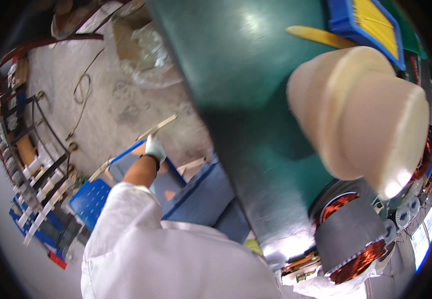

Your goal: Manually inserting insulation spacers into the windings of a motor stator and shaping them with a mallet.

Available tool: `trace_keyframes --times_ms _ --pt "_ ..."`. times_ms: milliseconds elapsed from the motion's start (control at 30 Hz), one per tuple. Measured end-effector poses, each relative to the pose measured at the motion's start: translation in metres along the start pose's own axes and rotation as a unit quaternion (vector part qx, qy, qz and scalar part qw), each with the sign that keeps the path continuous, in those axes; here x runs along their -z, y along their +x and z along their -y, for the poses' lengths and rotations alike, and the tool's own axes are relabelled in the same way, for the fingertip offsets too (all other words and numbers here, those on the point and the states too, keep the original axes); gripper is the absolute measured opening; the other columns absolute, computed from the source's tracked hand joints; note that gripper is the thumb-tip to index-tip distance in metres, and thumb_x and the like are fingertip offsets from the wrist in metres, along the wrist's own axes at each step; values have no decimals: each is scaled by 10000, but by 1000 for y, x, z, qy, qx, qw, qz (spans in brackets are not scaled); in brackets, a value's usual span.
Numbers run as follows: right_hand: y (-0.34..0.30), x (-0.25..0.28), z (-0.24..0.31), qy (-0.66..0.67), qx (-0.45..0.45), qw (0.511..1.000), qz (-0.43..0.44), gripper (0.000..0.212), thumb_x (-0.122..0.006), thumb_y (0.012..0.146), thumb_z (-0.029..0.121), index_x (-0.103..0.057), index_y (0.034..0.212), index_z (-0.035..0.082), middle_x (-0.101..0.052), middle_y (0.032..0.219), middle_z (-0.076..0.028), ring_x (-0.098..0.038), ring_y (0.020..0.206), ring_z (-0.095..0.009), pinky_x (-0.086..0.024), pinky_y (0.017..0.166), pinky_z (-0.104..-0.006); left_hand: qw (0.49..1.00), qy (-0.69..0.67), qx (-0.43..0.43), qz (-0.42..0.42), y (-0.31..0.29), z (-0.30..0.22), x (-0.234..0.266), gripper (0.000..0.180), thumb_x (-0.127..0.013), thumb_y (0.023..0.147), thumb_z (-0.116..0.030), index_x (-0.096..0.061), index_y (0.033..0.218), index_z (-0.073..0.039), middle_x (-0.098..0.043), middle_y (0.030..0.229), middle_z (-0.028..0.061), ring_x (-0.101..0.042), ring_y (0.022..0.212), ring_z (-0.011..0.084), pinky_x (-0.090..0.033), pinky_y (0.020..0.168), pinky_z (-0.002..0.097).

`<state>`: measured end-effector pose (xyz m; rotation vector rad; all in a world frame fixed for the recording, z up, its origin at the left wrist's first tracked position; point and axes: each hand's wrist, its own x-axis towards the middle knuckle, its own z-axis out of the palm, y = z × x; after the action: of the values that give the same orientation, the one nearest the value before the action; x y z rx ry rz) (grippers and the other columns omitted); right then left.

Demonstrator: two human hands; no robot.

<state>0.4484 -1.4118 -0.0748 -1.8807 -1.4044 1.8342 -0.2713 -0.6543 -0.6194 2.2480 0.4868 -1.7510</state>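
My left hand [154, 149], in a white glove with a dark band at the wrist, reaches down beside the bench to a blue chair [90, 200]. It is closed at the rim of the chair's worn grey and blue seat; the fingertips are partly hidden. A pale bar [157, 127] runs just past the hand. My right hand is out of the picture. On the green bench top [246, 94] stands a large cream stepped block [355, 109]. Nearer lies a grey motor stator [348, 234] with copper windings.
A blue tray [367, 27] with yellow strips and a yellow blade-shaped tool [320, 37] lie at the bench's far right. A box with clear plastic [148, 50] stands on the floor. Left is a dark metal rack [36, 129]; a cord [82, 94] lies near it.
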Motion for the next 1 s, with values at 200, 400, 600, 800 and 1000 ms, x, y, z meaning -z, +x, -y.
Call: trace_keyframes --times_ms 200,400,600,800,1000 --pt "206 -312 7 11 58 994 -97 115 -616 937 167 -677 998 91 -649 792 -54 -654 711 -238 -536 618 -387 988 -78 103 80 8 -3 42 422 -553 957 -417 -753 1287 -246 -698 1377 21 -644 1283 236 -443 1012 468" --pt "567 -358 253 -22 30 987 -158 131 -615 922 157 -682 1017 94 -653 796 -53 -663 714 -250 -540 614 -395 993 -113 -15 -37 4 -28 117 450 -500 973 -402 -756 1262 -171 -699 1358 82 -645 1276 302 -505 982 482" --pt "613 -431 232 -93 -35 955 -278 155 -613 908 147 -686 1035 98 -657 799 -53 -672 717 -261 -544 610 -404 970 -72 -140 -183 45 10 188 435 -495 974 -374 -761 1234 -151 -706 1325 117 -654 1249 333 -514 988 487" --pt "665 -372 272 -76 -115 898 -419 318 -583 1064 323 -732 1008 47 -713 842 -40 -627 677 -130 -507 617 -314 934 10 -209 -288 42 33 253 404 -479 983 -324 -765 1178 -117 -712 1271 172 -669 1188 384 -527 989 491" --pt "671 -370 333 463 -275 639 -549 517 -635 1006 389 -697 651 20 -624 573 -34 -570 520 -131 -442 537 -316 718 91 -512 -462 -212 11 314 176 -631 896 -147 -724 1037 -102 -716 1017 141 -679 962 363 -542 853 474"
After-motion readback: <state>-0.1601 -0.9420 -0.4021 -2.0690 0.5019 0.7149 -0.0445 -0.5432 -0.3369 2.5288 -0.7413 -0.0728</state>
